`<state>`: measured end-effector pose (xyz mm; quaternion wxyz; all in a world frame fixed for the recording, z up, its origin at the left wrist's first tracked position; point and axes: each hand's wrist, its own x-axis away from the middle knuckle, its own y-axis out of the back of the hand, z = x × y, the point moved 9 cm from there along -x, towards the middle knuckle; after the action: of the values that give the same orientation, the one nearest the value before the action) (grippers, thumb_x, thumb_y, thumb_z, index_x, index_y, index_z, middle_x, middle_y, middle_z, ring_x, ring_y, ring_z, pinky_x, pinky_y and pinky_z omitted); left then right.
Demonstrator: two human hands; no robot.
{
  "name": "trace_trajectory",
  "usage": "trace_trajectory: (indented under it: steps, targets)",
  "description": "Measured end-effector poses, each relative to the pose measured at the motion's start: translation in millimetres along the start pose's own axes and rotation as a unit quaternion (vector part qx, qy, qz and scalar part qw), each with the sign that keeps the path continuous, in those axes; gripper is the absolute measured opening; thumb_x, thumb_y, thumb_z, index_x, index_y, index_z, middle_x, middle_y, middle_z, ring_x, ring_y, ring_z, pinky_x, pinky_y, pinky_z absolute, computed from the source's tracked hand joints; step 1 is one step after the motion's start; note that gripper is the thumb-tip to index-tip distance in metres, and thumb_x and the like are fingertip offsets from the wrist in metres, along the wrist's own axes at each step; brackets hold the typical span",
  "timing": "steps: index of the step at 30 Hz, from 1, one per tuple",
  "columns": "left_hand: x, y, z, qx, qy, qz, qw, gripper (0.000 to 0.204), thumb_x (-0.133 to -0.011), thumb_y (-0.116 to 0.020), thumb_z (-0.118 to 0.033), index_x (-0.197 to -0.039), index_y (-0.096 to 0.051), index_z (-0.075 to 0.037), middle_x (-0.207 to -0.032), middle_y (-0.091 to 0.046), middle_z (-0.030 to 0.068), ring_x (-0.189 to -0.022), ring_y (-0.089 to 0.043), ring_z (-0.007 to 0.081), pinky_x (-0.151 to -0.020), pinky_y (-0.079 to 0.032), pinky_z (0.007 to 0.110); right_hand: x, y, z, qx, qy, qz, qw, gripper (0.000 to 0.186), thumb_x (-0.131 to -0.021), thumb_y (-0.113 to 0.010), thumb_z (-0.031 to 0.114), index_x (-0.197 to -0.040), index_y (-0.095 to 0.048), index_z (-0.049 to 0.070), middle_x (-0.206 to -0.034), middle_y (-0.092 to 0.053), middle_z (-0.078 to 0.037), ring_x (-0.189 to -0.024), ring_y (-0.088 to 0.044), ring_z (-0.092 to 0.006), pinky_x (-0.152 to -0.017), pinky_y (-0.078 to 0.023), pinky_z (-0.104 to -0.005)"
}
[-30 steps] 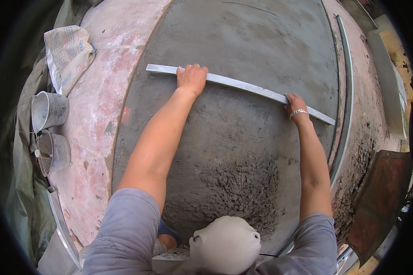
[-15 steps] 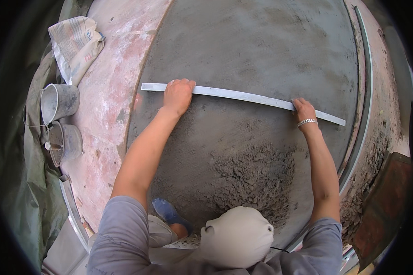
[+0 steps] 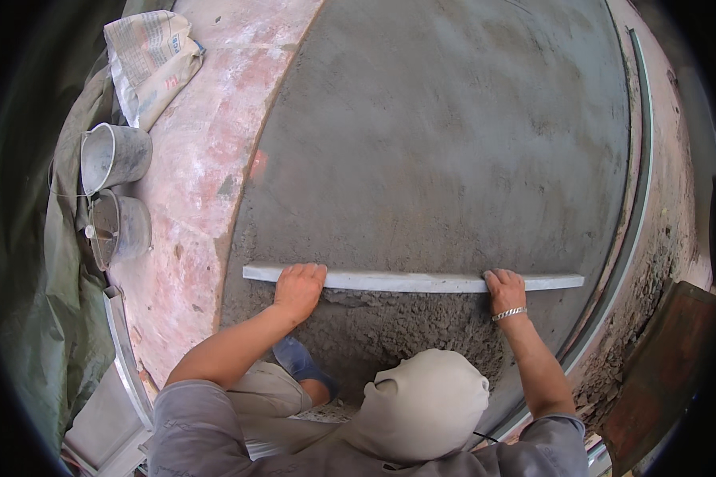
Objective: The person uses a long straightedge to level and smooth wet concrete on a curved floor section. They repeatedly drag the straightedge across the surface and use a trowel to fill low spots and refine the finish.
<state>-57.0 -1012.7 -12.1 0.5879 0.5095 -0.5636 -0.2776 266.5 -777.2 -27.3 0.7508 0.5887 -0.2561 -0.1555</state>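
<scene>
A long pale metal straightedge (image 3: 406,281) lies crosswise on wet grey mortar (image 3: 445,135). My left hand (image 3: 301,288) grips it near its left end, fingers over the far edge. Nearer its right end, my right hand (image 3: 507,291), with a chain bracelet (image 3: 509,313) at the wrist, is closed on it too. Beyond the bar the mortar looks smooth and levelled. Rough, crumbly mortar (image 3: 374,322) is heaped against its near side. The undersides of both hands are hidden.
Two buckets (image 3: 127,155) and a crumpled sack (image 3: 151,60) stand on the reddish slab (image 3: 191,183) at left, beside a green tarp (image 3: 64,318). A metal rail (image 3: 640,191) runs along the right. A rusty sheet (image 3: 660,374) lies lower right. My blue-shod foot (image 3: 302,362) is close by.
Both hands have drawn the straightedge toward me over the mortar, and it now lies more nearly level across the view. Mortar has gathered along its near side. My elbows are more bent.
</scene>
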Motion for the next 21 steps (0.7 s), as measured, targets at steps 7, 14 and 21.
trace_trajectory:
  steps: [7,14,21]
  targets:
    - [-67,58,-3,0.007,-0.04,-0.127,0.991,0.025,-0.085,-0.059,-0.007,-0.108,-0.067,-0.009,-0.1,-0.066,0.0075,-0.099,-0.065,0.0266,-0.09,-0.048,0.042,-35,17,-63,-0.022,-0.062,-0.019,0.998,0.038,-0.074,-0.07,0.006,-0.112,-0.067,0.01,-0.109,-0.066,-0.011,-0.104,-0.062,-0.033,-0.089,-0.049,-0.0462]
    - [-235,100,7,0.038,0.062,-0.132,0.989,0.019,-0.092,-0.057,-0.009,-0.105,-0.07,-0.012,-0.111,-0.066,0.0078,-0.118,-0.059,0.0269,-0.114,-0.033,0.056,-130,28,-118,-0.016,-0.123,-0.079,0.989,0.042,-0.075,-0.073,0.003,-0.116,-0.066,0.005,-0.116,-0.066,-0.015,-0.109,-0.062,-0.0378,-0.093,-0.051,-0.0462]
    - [-194,82,38,0.064,0.095,-0.127,0.985,0.021,-0.093,-0.055,-0.008,-0.106,-0.072,-0.014,-0.111,-0.066,0.006,-0.12,-0.057,0.0261,-0.116,-0.031,0.057,-141,22,-79,-0.009,-0.096,-0.066,0.993,0.045,-0.072,-0.076,0.003,-0.116,-0.066,0.007,-0.115,-0.066,-0.014,-0.107,-0.063,-0.0373,-0.092,-0.051,-0.0457]
